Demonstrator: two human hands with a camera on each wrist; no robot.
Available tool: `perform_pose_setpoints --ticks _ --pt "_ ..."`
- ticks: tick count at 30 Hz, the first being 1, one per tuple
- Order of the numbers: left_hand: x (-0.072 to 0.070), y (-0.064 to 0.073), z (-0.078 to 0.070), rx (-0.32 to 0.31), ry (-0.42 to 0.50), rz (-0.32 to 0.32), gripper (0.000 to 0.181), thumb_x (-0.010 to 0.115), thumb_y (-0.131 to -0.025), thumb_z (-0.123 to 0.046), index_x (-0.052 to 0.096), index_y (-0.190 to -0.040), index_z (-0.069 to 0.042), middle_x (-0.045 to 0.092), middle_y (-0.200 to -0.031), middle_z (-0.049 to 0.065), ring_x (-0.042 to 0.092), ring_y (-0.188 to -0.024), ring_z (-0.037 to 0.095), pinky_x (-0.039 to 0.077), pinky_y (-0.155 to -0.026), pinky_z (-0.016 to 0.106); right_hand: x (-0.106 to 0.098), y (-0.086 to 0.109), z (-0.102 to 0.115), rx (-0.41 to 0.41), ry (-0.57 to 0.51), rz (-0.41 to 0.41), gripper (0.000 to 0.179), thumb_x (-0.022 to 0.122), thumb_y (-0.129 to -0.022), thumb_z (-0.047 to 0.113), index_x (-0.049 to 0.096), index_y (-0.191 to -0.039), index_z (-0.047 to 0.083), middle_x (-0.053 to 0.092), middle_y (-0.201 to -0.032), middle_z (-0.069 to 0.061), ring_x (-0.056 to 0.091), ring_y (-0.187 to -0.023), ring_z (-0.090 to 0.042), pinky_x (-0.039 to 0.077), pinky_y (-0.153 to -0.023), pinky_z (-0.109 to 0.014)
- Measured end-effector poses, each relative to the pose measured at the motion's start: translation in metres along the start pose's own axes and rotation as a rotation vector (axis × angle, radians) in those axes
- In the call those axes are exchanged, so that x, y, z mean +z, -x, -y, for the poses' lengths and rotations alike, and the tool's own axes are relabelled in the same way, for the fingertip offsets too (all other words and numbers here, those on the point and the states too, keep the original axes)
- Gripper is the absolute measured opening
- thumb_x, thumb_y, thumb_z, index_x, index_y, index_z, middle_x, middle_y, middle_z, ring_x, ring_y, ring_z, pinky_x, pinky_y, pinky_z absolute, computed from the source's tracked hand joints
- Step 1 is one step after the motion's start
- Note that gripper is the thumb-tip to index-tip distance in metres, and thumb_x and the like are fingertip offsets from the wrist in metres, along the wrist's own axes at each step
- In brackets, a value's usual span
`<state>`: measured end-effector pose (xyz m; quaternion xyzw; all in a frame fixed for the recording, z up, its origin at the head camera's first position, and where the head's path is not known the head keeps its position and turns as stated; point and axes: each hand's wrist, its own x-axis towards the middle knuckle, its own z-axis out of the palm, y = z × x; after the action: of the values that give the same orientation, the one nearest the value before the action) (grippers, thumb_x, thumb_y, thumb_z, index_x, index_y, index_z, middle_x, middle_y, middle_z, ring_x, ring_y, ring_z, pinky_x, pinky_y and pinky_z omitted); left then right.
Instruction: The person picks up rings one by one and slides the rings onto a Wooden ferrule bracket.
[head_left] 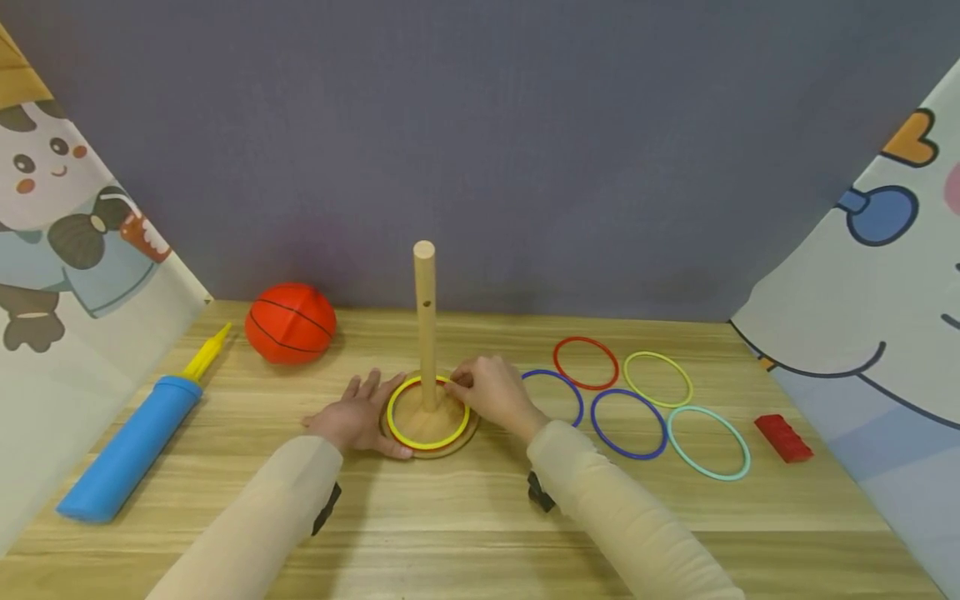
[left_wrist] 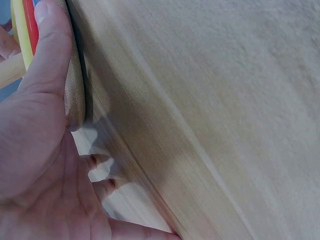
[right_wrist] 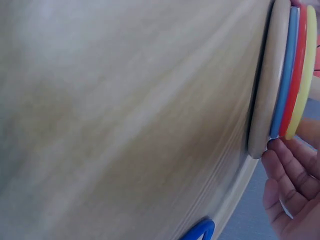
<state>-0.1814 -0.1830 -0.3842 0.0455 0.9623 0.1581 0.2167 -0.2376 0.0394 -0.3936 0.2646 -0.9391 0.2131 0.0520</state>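
A wooden peg (head_left: 426,325) stands upright on a round wooden base (right_wrist: 269,85). Around its foot lie a blue ring (right_wrist: 283,80), a red ring (right_wrist: 294,75) and, on top, a yellow ring (right_wrist: 304,75). My right hand (head_left: 491,393) pinches the stacked yellow ring at its right side, with the other fingers curled near the base's edge. At the left of the base, my left hand (head_left: 358,421) has its fingers spread on the table. Its thumb (left_wrist: 50,55) lies along the rim of the base, beside the rings.
Loose on the table (head_left: 450,533) at right lie a red ring (head_left: 556,360), a light yellow ring (head_left: 626,375), two blue rings (head_left: 596,424) and a turquoise ring (head_left: 708,475). Beyond them is a red block (head_left: 783,437). At left are a red ball (head_left: 291,325) and a blue pump (head_left: 131,450).
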Motion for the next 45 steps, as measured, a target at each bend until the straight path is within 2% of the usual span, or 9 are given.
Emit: perform_pose_setpoints --ticks 6,11,16,22,27,32,38,41,45 --pt "0.004 -0.007 0.006 -0.005 -0.003 0.01 0.127 0.084 -0.066 -0.069 0.014 -0.164 -0.029 0.001 -0.17 0.017 0.001 -0.153 0.046 0.021 -0.079 0.094 0.0 -0.003 0.001 0.042 -0.026 0.03 0.015 0.08 -0.09 0.027 0.082 -0.097 0.013 0.077 -0.086 0.004 0.071 -0.079 -0.011 0.055 -0.065 -0.027" --pt "0.012 -0.019 0.017 0.007 0.012 -0.01 0.134 0.082 -0.058 -0.076 0.014 -0.164 -0.03 0.001 -0.17 0.017 0.001 -0.153 0.046 0.018 -0.075 0.096 0.001 -0.008 0.003 0.088 -0.022 0.027 0.012 0.08 -0.09 0.026 0.082 -0.091 0.014 0.076 -0.083 0.005 0.068 -0.076 -0.011 0.052 -0.06 -0.026" --pt "0.012 -0.02 0.018 0.01 0.02 -0.02 0.136 0.083 -0.057 -0.076 0.016 -0.164 -0.027 0.002 -0.17 0.018 0.002 -0.153 0.048 0.018 -0.075 0.096 0.0 -0.009 0.006 0.103 -0.006 0.022 0.012 0.08 -0.09 0.026 0.081 -0.086 0.016 0.075 -0.08 0.007 0.065 -0.072 -0.011 0.048 -0.057 -0.025" --pt "0.009 -0.014 0.012 0.01 0.008 0.0 0.131 0.083 -0.063 -0.072 0.014 -0.164 -0.028 0.001 -0.17 0.018 0.001 -0.153 0.047 0.019 -0.076 0.095 -0.002 -0.007 0.004 0.105 -0.041 0.045 0.015 0.078 -0.091 0.028 0.082 -0.093 0.014 0.076 -0.086 0.004 0.069 -0.081 -0.014 0.052 -0.064 -0.029" --pt "0.002 -0.006 0.005 0.006 -0.002 0.011 0.128 0.084 -0.066 -0.07 0.015 -0.164 -0.026 0.002 -0.169 0.02 0.002 -0.152 0.048 0.022 -0.076 0.095 -0.005 -0.005 -0.004 0.063 -0.128 0.1 0.021 0.075 -0.093 0.028 0.08 -0.103 0.01 0.076 -0.09 0.0 0.071 -0.085 -0.015 0.056 -0.073 -0.031" --pt "0.001 -0.003 0.004 0.014 0.011 -0.001 0.126 0.085 -0.066 -0.069 0.017 -0.164 -0.025 0.003 -0.169 0.021 0.003 -0.152 0.049 0.022 -0.076 0.095 -0.013 -0.002 -0.014 0.021 -0.218 0.163 0.024 0.075 -0.094 0.024 0.077 -0.112 0.008 0.074 -0.091 0.0 0.069 -0.084 -0.015 0.056 -0.077 -0.031" --pt "-0.002 0.001 0.001 0.021 0.009 0.003 0.126 0.085 -0.066 -0.068 0.017 -0.164 -0.025 0.005 -0.168 0.023 0.004 -0.152 0.05 0.023 -0.077 0.094 -0.029 0.009 -0.023 0.027 -0.272 0.215 0.027 0.076 -0.094 0.023 0.075 -0.118 0.011 0.072 -0.093 0.004 0.068 -0.086 -0.011 0.056 -0.079 -0.031" --pt "0.001 -0.002 0.004 0.023 0.013 0.005 0.128 0.085 -0.065 -0.069 0.016 -0.164 -0.026 0.003 -0.169 0.021 0.003 -0.152 0.048 0.022 -0.078 0.094 -0.038 0.016 -0.028 0.006 -0.272 0.227 0.027 0.074 -0.095 0.022 0.075 -0.12 0.01 0.072 -0.093 0.005 0.066 -0.088 -0.011 0.055 -0.08 -0.032" --pt "0.009 -0.014 0.016 0.033 0.023 -0.014 0.134 0.083 -0.059 -0.076 0.016 -0.164 -0.027 0.002 -0.169 0.019 0.002 -0.153 0.047 0.018 -0.077 0.095 -0.05 0.025 -0.036 -0.044 -0.246 0.213 0.029 0.073 -0.095 0.021 0.074 -0.121 0.007 0.073 -0.094 0.004 0.067 -0.09 -0.014 0.055 -0.081 -0.033"
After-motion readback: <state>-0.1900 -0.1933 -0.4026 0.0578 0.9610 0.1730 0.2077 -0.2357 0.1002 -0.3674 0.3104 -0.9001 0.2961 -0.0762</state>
